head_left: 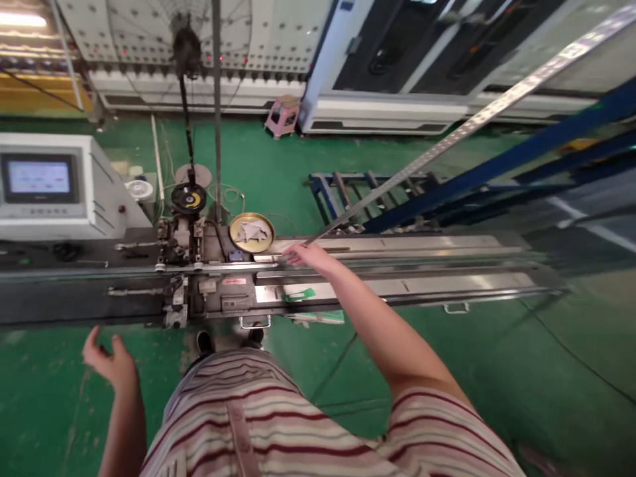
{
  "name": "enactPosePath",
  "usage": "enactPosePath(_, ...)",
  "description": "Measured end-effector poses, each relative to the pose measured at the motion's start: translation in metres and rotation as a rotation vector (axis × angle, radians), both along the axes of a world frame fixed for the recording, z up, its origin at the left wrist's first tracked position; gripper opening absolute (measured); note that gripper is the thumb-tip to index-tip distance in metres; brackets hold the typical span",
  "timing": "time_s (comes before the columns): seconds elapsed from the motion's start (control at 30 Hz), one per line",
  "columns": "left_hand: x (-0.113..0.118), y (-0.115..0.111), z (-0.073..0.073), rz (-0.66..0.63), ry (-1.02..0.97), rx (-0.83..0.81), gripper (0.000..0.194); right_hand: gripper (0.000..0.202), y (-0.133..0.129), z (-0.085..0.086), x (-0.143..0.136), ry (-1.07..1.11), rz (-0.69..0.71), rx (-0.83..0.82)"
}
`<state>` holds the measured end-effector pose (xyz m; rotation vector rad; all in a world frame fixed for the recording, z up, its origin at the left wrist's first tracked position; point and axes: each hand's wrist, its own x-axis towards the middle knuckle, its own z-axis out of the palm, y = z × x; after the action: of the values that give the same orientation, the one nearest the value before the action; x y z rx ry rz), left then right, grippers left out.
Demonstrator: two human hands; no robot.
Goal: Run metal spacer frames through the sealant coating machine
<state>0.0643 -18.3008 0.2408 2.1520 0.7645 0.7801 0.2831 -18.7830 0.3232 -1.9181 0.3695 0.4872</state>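
The right hand (304,254) grips the near end of a long metal spacer strip (447,142) that slants up and away from it (light, springy, likely to whip, best held near its end), while the left hand (110,361) hangs open, empty.

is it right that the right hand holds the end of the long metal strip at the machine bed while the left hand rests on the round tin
Not quite. The head view shows the left hand hanging free over the green floor, well short of the round tin. The right hand does hold the long metal strip at the machine bed.
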Motion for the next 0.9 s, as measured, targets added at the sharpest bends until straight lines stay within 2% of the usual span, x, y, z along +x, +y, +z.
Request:
enactPosePath(0.07,-0.012,0.005,-0.01,0.055,-0.076,0.1,0.049,0.022,0.033,-0.004,-0.002,-0.012,0.071,-0.005)
enactPosePath(0.17,-0.017,0.018,-0.012,0.009,-0.128,0.154,0.039,0.022,0.084,-0.011,-0.007,-0.038,0.149,0.002)
enactPosePath(0.33,-0.036,0.051,-0.008,0.042,-0.145,0.126,0.028,0.026,0.173,-0.022,-0.014,-0.095,0.296,-0.018)
enactPosePath(0.5,-0.07,0.09,-0.018,0.088,-0.152,0.074,0.023,0.027,0.26,-0.033,-0.018,-0.166,0.434,-0.091)
enactPosePath(0.73,-0.118,0.143,-0.03,0.175,-0.163,0.035,0.023,0.025,0.391,-0.042,-0.023,-0.169,0.478,-0.097)
enactPosePath(0.9,-0.132,0.171,-0.03,0.182,-0.137,0.06,0.023,0.027,0.472,-0.037,-0.033,-0.139,0.434,0.027)
